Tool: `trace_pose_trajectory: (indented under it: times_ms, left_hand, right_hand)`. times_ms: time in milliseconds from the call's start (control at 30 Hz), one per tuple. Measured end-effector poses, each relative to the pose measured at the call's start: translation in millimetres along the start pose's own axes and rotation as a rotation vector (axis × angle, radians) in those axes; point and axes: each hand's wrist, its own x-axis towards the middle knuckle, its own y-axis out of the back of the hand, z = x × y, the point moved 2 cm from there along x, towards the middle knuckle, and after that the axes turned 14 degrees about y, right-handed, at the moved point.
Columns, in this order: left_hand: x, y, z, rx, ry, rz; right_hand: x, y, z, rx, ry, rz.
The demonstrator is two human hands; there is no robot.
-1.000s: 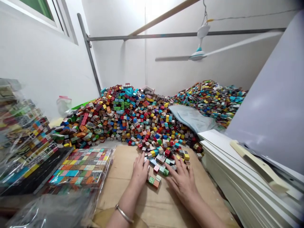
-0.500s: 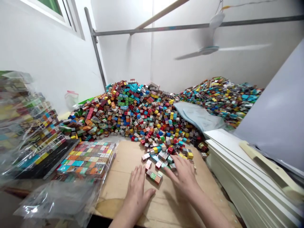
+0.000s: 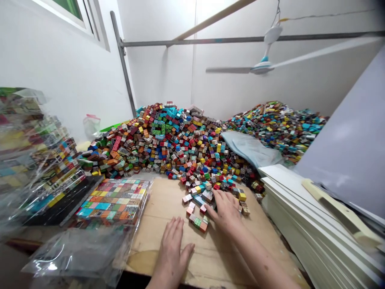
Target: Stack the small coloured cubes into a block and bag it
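On the cardboard-covered table (image 3: pixel 168 200), my left hand (image 3: pixel 173 251) lies flat with its fingers apart, holding nothing. Just beyond its thumb sits a short row of joined cubes (image 3: pixel 198 222), with a green patterned face among orange and pale ones. My right hand (image 3: pixel 225 208) reaches over loose cubes at the near edge of the pile, palm down. Its thumb and fingers are spread, and the fingertips touch or hover by a grey cube (image 3: pixel 207 195); which one I cannot tell. A pink-and-white cube (image 3: pixel 190 208) and a white cube (image 3: pixel 187 199) lie between the hands.
A big heap of colourful cubes (image 3: pixel 177 140) rises behind the table, with another heap (image 3: pixel 279 124) beyond a pale blue sheet (image 3: pixel 249 146). At left are a plastic-wrapped block of cubes (image 3: pixel 112 200) and a clear bag (image 3: pixel 78 253). White boards (image 3: pixel 303 208) are stacked at right.
My right hand has shifted slightly left and farther in over the loose cubes, covering some of them. My left hand has drawn back a little from the row of cubes.
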Motion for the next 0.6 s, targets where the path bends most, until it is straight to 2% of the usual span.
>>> trace_pose_trajectory:
  times_ms: [167, 300, 433, 600]
  left_hand:
    - [-0.8, -1.0, -1.6, 0.033, -0.048, 0.044]
    - [-1.4, -0.8, -1.1, 0.054, -0.088, 0.075]
    - [-2.0, -1.5, 0.4, 0.085, -0.141, 0.113]
    - [-1.3, -2.9, 0.5, 0.109, -0.174, 0.175]
  right_hand:
    - [3.3, 3.3, 1.4, -0.031, -0.029, -0.031]
    - [11.0, 1.9, 18.8, -0.02, -0.126, -0.115]
    - [12.0, 2.3, 33.6, -0.031, -0.185, -0.124]
    - [15.1, 1.4, 20.9, -0.039, -0.141, -0.113]
